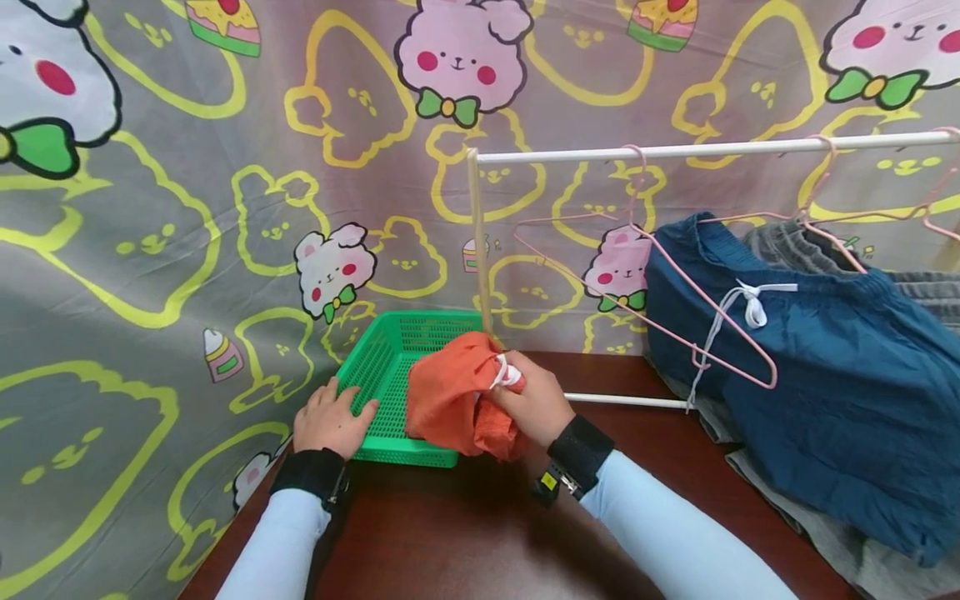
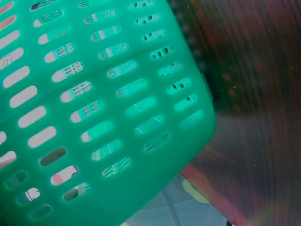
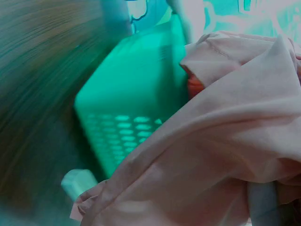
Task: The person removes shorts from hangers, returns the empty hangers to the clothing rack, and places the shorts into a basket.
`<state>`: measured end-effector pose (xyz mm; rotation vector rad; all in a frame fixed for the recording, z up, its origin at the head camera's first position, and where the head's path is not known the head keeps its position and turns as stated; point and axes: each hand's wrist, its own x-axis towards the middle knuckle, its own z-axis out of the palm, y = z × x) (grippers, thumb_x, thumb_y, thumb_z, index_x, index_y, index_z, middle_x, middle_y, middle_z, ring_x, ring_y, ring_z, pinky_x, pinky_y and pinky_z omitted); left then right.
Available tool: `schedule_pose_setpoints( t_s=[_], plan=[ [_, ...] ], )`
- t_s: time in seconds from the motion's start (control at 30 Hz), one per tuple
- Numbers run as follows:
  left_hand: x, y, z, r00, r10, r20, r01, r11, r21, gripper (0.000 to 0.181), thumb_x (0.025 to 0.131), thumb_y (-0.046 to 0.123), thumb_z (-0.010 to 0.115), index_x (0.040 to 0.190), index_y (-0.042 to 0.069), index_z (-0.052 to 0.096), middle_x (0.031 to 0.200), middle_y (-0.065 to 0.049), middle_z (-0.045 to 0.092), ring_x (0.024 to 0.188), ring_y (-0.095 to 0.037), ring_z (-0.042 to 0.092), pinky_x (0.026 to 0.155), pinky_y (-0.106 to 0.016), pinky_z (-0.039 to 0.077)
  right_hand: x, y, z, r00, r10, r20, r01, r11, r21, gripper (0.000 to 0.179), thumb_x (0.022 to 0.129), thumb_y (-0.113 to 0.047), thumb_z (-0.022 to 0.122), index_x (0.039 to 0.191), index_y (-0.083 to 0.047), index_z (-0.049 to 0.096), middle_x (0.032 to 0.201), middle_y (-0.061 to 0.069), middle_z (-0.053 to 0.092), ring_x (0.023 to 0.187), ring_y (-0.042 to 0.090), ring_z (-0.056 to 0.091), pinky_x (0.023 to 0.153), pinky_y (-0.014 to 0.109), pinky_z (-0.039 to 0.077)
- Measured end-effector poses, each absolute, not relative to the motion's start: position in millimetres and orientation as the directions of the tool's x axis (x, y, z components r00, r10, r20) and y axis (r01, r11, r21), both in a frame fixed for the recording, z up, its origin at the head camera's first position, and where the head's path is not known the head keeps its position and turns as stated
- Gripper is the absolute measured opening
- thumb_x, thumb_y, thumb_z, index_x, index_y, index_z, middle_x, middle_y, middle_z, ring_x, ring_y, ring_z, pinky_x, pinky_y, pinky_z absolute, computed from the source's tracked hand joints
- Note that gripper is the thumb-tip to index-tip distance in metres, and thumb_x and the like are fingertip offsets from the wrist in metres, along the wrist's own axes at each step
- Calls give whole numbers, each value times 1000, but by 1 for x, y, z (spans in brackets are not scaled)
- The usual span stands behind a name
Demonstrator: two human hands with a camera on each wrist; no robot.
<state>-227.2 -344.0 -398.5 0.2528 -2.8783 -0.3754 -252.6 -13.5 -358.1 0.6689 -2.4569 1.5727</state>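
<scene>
Past blue sleeves [image 1: 667,525], orange drawstring garment [image 1: 446,396] is being clamped by right hand [image 1: 540,398], hanging leftward over basket's [image 1: 408,447] right edge; left hand [image 1: 332,422] splayed.

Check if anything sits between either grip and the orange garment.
Nothing visible does. The right grip holds the orange garment directly. The left grip is at the near-left corner of the green basket; in the head view, only the basket's open inside shows between it and the garment.

Green slotted basket [image 2: 96,70] fills left; dark wood-grain tabletop [image 2: 254,122] right; greyish cloth [image 2: 197,216] bottom.
</scene>
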Motion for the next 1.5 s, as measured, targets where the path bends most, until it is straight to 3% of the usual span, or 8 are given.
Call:
schedule_pose_setpoints(
  t_s=[0.5, 0.73, 1.0, 1.1, 1.3, 1.5],
  plan=[
    [-229, -342, -398, -958, -223, 181, -171, 949, 263, 65, 102, 51, 46, 148, 4, 49, 159, -29, 25, 144, -48, 21, 111, -70, 20, -273, -58, -317, -870, -292, 397, -465, 223, -856, 36, 94, -34, 72, 124, -15, 63, 104, 1, 69, 97, 19, 64, 87, 40, 52],
    [-228, -342, -397, -957, -230, 180, -174, 944, 279, 84, 99, 70, 36, 153, 6, 42, 160, -28, 25, 145, -48, 20, 112, -70, 19, -278, -80, -302, -877, -286, 386, -448, 202, -871, 38, 93, -34, 73, 123, -15, 62, 101, 3, 68, 93, 20, 64, 84, 39, 52],
    [-228, -345, -399, -945, -208, 253, -125, 944, 306, 66, 100, 52, 54, 153, 13, 45, 152, -23, 39, 139, -45, 31, 107, -70, 26, -283, -97, -290, -858, -276, 434, -477, 112, -872, 35, 95, -31, 72, 122, -12, 61, 99, 4, 69, 89, 18, 66, 79, 36, 54],
    [-228, -345, -400, -941, -217, 259, -134, 943, 304, 65, 100, 50, 54, 151, 10, 48, 151, -22, 40, 139, -44, 31, 108, -69, 26, -286, -100, -293, -862, -284, 420, -466, 117, -877, 34, 95, -29, 72, 122, -11, 61, 100, 5, 69, 90, 19, 65, 81, 35, 54],
    [-231, -344, -399, -953, -224, 203, -165, 949, 269, 70, 101, 55, 45, 149, 4, 49, 159, -28, 27, 144, -47, 22, 111, -70, 20, -295, -97, -315, -892, -277, 359, -421, 213, -882, 38, 95, -28, 72, 127, -12, 58, 107, 5, 68, 98, 20, 63, 89, 37, 52],
    [-230, -344, -398, -958, -221, 183, -166, 948, 273, 60, 102, 46, 48, 146, 5, 51, 160, -28, 25, 145, -47, 21, 112, -69, 19, -306, -89, -337, -906, -254, 338, -408, 314, -857, 40, 94, -27, 74, 127, -12, 58, 108, 7, 67, 98, 22, 63, 90, 39, 52]
  ],
)
